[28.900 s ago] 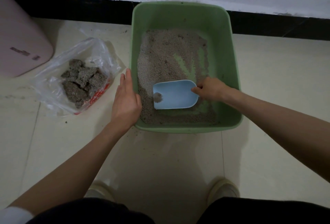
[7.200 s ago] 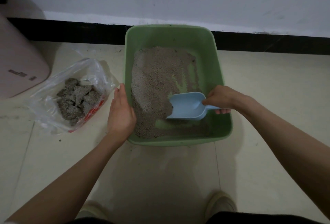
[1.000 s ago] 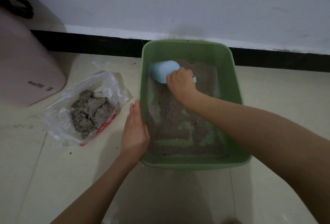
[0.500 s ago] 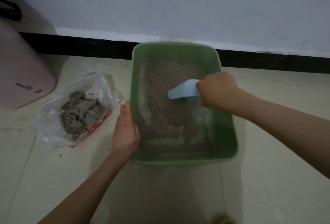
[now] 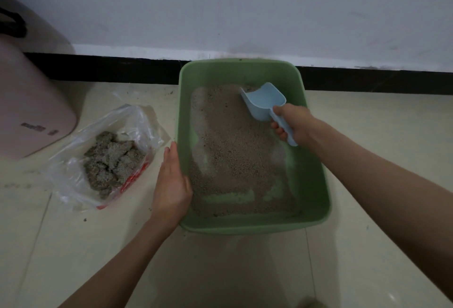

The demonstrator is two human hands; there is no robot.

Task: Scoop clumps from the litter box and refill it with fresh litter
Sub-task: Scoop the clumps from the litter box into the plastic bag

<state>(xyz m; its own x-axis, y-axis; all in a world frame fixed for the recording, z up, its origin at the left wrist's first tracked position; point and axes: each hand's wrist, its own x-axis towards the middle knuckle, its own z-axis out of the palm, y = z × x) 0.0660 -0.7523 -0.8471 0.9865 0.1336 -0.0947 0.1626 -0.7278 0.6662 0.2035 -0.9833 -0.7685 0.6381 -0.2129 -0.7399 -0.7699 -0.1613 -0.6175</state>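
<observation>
Forearms reach out from the bottom of the view over pale floor tiles [image 5: 73,246], both bare. Nearest in, the left hand [image 5: 171,185] lies with straight fingers flat against the outside of the left wall of the green litter box [image 5: 245,228], thumb side over the rim; it holds nothing, only rests on the plastic. The box sits on the tiles with its far end close to the black skirting [image 5: 122,68]. Inside it, brownish-grey litter [image 5: 232,148] covers most of the bottom, though bare green patches show along the near edge and down the left side.

To the left of the box, just beside the left hand, a clear plastic bag [image 5: 81,150] with red print lies open on the floor, and a heap of grey clumps [image 5: 110,160] sits in it. A few crumbs are scattered on the tiles round it.

Further in, over the right side of the box, the right hand [image 5: 294,125] has its fingers curled round the handle of the light blue scoop [image 5: 266,101]. The scoop is tilted, its open mouth turned up and toward the far left, its front edge down at the litter in the far right part of the box. I cannot tell whether anything lies in it.

Beyond the bag, at the far left, stands a pink bin [image 5: 31,101] with a dark marking on its side. Behind everything rises the white wall [image 5: 245,8].
</observation>
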